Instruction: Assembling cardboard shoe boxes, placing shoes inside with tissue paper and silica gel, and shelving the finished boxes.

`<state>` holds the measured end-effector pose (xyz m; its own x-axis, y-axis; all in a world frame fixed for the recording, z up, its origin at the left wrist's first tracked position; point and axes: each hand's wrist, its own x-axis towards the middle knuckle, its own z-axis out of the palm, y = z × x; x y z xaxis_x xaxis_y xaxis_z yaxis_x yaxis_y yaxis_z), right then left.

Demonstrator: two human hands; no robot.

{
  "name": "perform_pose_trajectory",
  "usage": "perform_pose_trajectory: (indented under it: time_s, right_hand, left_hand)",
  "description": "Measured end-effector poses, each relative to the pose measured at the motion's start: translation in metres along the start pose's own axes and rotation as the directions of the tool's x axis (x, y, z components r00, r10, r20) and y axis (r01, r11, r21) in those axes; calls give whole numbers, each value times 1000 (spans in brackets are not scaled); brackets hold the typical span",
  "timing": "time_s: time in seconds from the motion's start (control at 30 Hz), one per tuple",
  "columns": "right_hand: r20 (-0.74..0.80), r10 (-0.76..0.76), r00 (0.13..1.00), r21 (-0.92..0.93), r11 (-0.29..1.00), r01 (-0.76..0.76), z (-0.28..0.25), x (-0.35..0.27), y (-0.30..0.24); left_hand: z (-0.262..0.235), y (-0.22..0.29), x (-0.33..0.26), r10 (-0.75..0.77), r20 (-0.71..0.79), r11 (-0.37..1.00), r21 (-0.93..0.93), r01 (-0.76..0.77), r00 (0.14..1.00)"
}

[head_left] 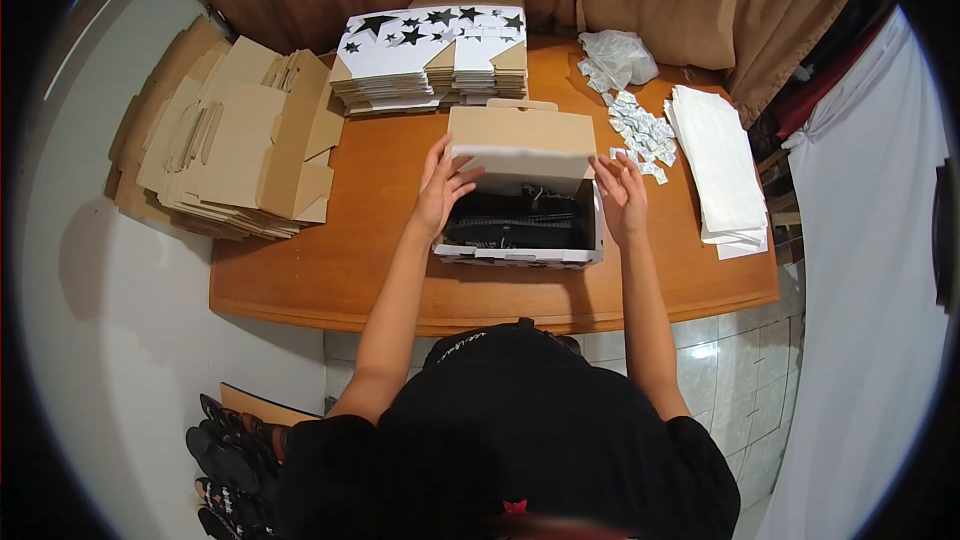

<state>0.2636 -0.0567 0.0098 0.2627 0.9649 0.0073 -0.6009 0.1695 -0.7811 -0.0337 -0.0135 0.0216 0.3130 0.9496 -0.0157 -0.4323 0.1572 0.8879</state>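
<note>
In front of me on the wooden table stands an open cardboard shoebox (pixel 520 256), white with black marks outside. Its hinged lid (pixel 522 127), brown inside with a pale front flap, is raised at the back. Black footwear (pixel 515 223) with metallic trim lies inside; I cannot tell its exact kind. My left hand (pixel 440 188) is at the lid's left edge, its fingers bent around the corner. At the opposite corner, my right hand (pixel 622 195) has its fingertips against the lid's right edge. The lid partly hides the box's far interior.
Flattened brown boxes (pixel 220 140) are piled at the left. Star-printed boxes (pixel 430 45) are stacked at the back. To the right lie small white packets (pixel 645 135), a clear plastic bag (pixel 617 58) and white paper sheets (pixel 715 160). Sandals (pixel 235 455) stand at the lower left.
</note>
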Motion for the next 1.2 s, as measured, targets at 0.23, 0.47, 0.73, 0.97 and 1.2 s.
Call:
perform_pose_trajectory:
  time_s: [0.23,0.47,0.73,0.97,1.2]
  right_hand:
    - [-220,-108,969,-231,971,56,-43,23,5]
    - [-495,-67,866,-675,658,-334,-71,49,-3]
    - [161,-203,966,-986,17,168,-106,118,36]
    - [301,-111,947,-894,-379,240,-124,123,52]
    - [104,-120,987,-959,-276,67,-122,120,48]
  left_hand:
    - [28,-41,45,157,110,867,460,-190,982]
    - [64,-61,52,23,255,219,942,-254,967]
    - [110,-83,73,-115,304,105,950,-293,946]
    - [106,-99,75,-120,304,75,952,-297,945]
    - [80,-75,78,3,46,93,995,-46,999]
